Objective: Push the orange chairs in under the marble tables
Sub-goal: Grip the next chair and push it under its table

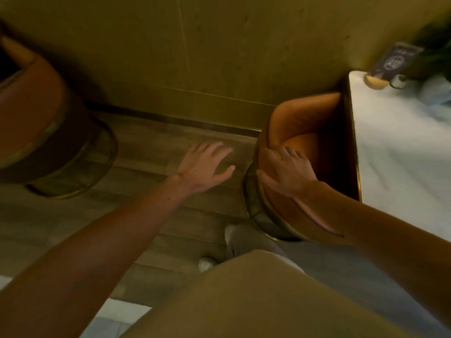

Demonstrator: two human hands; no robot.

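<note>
1. Orange chair [300,118] on the right of my feed sits hard up against the gold-trimmed edge of the marble table [390,142], with its seat partly under the top
2. Right hand [285,172] grips the top of that chair's curved backrest: fingers curled over the rim toward the seat, thumb down the outer side
3. Left hand [202,164] has hold of nothing. It hangs over the wooden floor [151,147] just left of the chair, fingers spread and loose
4. Second orange chair [31,118] is well apart at the far left on its round gold base, near the wall
5. At the table's far corner there's a little round gold pot [375,81] next to a dark sign [395,59] and a blurry plant [436,50]. I can't tell what's in the pot, too smeared
6. Pale shoes [206,263] are visible on the floor below the chair
</note>
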